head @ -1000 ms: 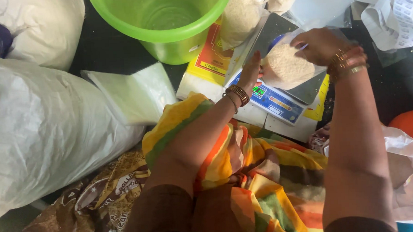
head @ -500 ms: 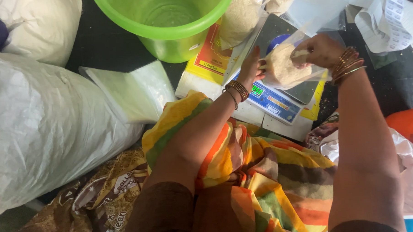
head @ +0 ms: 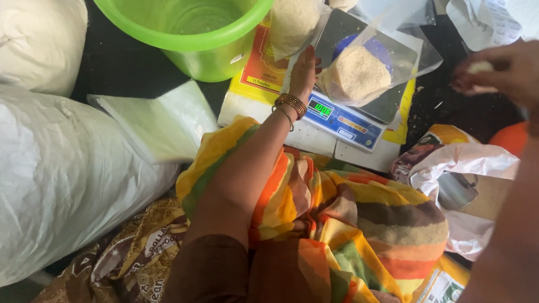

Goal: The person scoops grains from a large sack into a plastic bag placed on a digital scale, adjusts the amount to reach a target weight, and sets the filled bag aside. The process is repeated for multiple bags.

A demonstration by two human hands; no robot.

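Note:
A clear plastic bag of pale grain [head: 357, 74] sits on the pan of a small digital scale [head: 346, 120]. My left hand [head: 303, 72] rests against the bag's left side, fingers up along the plastic. My right hand [head: 508, 71] is off to the right, away from the scale, with its fingers pinched on a small bit of pale grain. Bangles circle both wrists. A striped orange, yellow and green cloth [head: 344, 226] covers my lap below the scale.
A green plastic bucket [head: 187, 29] stands behind the scale. Large white sacks [head: 49, 177] lie at the left, a stack of clear flat bags [head: 161, 122] beside them. Another filled bag [head: 291, 16] stands at the back. A crumpled white bag [head: 461, 168] and an orange object [head: 511, 138] lie at the right.
My right hand has left the top of the bag on the scale and swung out to the right with a pinch of grain. The left hand stays on the bag.

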